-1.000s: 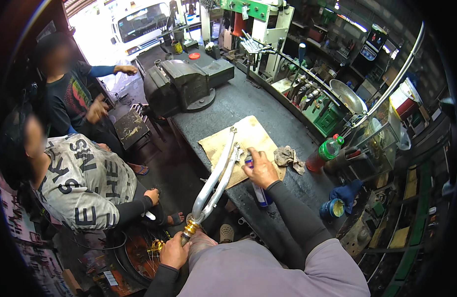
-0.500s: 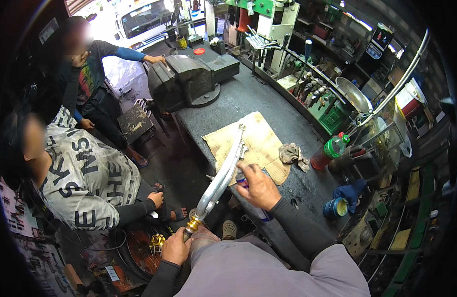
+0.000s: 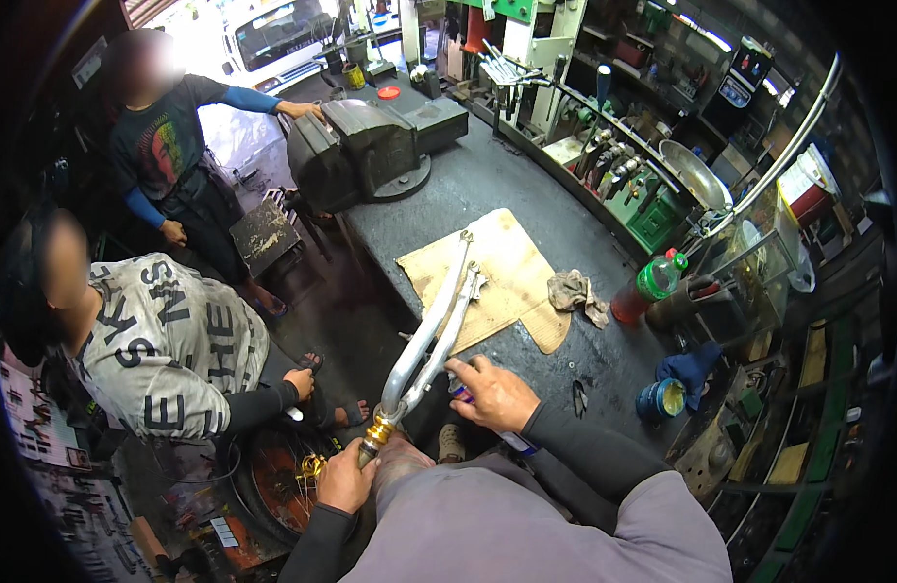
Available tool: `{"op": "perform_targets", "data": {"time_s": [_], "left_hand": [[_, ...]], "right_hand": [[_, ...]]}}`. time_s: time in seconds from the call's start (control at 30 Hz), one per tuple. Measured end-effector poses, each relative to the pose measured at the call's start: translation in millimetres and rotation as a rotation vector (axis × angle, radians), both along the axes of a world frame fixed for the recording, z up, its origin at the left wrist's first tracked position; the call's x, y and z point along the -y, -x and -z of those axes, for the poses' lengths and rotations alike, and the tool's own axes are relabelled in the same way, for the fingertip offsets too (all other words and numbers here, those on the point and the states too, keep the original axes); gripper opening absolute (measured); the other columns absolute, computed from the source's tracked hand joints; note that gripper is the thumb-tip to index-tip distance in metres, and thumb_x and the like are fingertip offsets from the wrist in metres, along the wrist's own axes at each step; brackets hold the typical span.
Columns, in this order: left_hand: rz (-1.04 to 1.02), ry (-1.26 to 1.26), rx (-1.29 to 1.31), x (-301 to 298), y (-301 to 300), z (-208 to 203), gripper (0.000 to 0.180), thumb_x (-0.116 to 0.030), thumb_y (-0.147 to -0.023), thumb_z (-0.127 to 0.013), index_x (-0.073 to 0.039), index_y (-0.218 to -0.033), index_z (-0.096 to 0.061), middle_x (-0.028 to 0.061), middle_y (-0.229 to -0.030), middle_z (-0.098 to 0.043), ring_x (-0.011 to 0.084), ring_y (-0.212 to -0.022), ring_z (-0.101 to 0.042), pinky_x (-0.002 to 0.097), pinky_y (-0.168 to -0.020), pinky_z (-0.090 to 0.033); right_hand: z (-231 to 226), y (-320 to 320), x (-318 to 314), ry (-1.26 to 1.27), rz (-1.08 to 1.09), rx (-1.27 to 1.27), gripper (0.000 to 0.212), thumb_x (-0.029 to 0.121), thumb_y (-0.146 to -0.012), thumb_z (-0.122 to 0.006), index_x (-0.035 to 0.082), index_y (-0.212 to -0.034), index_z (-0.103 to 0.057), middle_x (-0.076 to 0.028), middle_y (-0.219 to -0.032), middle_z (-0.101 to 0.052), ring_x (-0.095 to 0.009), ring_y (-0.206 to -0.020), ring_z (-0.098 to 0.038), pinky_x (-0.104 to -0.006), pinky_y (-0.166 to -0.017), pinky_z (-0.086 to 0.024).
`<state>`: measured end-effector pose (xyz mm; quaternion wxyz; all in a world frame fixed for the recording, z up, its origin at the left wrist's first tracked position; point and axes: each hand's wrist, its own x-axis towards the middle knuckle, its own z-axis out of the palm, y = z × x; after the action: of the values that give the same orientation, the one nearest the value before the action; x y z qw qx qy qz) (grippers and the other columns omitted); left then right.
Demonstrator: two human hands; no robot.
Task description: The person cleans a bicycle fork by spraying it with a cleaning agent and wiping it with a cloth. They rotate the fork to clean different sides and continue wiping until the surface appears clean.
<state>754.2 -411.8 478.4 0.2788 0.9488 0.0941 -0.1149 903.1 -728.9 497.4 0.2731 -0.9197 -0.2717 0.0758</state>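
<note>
A silver bicycle fork (image 3: pixel 421 358) slants up from my lap, its two legs reaching over the edge of the workbench (image 3: pixel 390 228). Gold headset rings (image 3: pixel 379 431) sit at its crown. My left hand (image 3: pixel 346 478) is closed round the dark steerer tube just below those rings. Close to the fork's right leg, my right hand (image 3: pixel 497 394) grips a blue spray can (image 3: pixel 458 389), mostly hidden by the palm and wrist. Under the fork's far ends lies a tan cardboard sheet (image 3: pixel 507 267), with a crumpled rag (image 3: pixel 576 296) at its right.
A large bench vise (image 3: pixel 366 151) stands far left, with one person's hand (image 3: pixel 301 110) on it. Another person (image 3: pixel 181 355) sits left, near a bicycle wheel (image 3: pixel 273 486). On the right are a bottle of red liquid (image 3: pixel 647 289), pliers (image 3: pixel 579 398) and a blue tub (image 3: pixel 660 400).
The fork has turned, so both legs now show apart. My right hand with the spray can has moved down and slightly left, nearer my body. My left hand keeps its hold.
</note>
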Motion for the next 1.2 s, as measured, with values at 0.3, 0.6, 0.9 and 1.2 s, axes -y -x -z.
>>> {"op": "perform_targets", "data": {"time_s": [0.3,0.6,0.9,1.2], "left_hand": [[-0.028,0.050,-0.046,7.4,8.7,-2.1,0.049,-0.032,-0.096,-0.082,-0.007,-0.137,-0.072,0.0285,-0.105,-0.079,0.0499,-0.102,-0.076,0.0562,-0.089,-0.060],[-0.023,0.173,-0.083,8.7,12.2,6.8,0.050,-0.030,-0.097,-0.083,-0.002,-0.136,-0.070,0.0298,-0.106,-0.078,0.0490,-0.104,-0.077,0.0524,-0.092,-0.060],[-0.110,1.039,-0.510,-23.7,16.1,17.5,0.042,-0.019,-0.108,-0.077,-0.005,-0.144,-0.061,0.0012,-0.083,-0.063,0.0097,-0.064,-0.058,0.0277,-0.059,-0.050],[-0.129,1.579,-0.791,-66.2,7.5,32.1,0.067,-0.032,-0.109,-0.075,-0.006,-0.163,-0.044,0.0028,-0.080,-0.053,0.0126,-0.059,-0.051,0.0301,-0.057,-0.046]], "right_hand": [[-0.9,8.3,7.4,-0.037,0.011,0.037,0.073,0.028,-0.093,-0.085,0.013,-0.156,-0.054,-0.030,-0.120,-0.063,-0.049,-0.094,-0.075,-0.0560,-0.083,-0.064],[15.6,-69.1,46.2,0.036,0.372,0.074,0.071,0.032,-0.096,-0.080,0.014,-0.159,-0.050,-0.025,-0.120,-0.063,-0.044,-0.095,-0.075,-0.0531,-0.084,-0.064],[-15.7,-89.8,54.1,-0.278,0.501,0.197,0.073,0.030,-0.095,-0.083,0.014,-0.159,-0.051,-0.023,-0.128,-0.065,-0.043,-0.116,-0.071,-0.0499,-0.101,-0.059],[-7.1,-35.4,60.0,-0.232,0.471,0.147,0.071,0.027,-0.092,-0.085,0.012,-0.154,-0.054,-0.022,-0.127,-0.065,-0.043,-0.111,-0.073,-0.0508,-0.095,-0.062]]}}
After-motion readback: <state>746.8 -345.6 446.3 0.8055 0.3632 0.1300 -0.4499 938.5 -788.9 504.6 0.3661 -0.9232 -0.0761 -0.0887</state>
